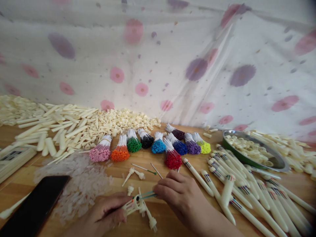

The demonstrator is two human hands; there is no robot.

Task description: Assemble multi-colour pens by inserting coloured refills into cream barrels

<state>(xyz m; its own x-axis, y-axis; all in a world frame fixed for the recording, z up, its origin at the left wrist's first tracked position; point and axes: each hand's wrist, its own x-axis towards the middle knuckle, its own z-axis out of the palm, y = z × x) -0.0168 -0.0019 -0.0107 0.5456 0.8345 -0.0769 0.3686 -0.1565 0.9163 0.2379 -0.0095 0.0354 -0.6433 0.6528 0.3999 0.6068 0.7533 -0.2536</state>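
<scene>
My left hand [108,210] is closed around a cream slotted pen barrel piece [132,204], tilted up to the right. Orange and black tips show at its open end. With fingers pinched, my right hand [177,194] grips thin light-blue pen refills [148,195] whose far ends meet that open end; how deep they sit I cannot tell. Just beyond my right hand stands a bundle of red-tipped refills [172,159]. Loose on the table lie a green-tipped refill [145,169] and small cream plastic pieces [151,221], some partly behind the barrel piece.
Behind are several refill bundles, including pink [100,153] and orange [120,153]. Clear plastic sleeves [79,184] and a phone [37,200] lie left. Multicolour pens [251,194] and a metal bowl [278,164] stand right. Cream parts [74,121] pile against the patterned curtain [158,59].
</scene>
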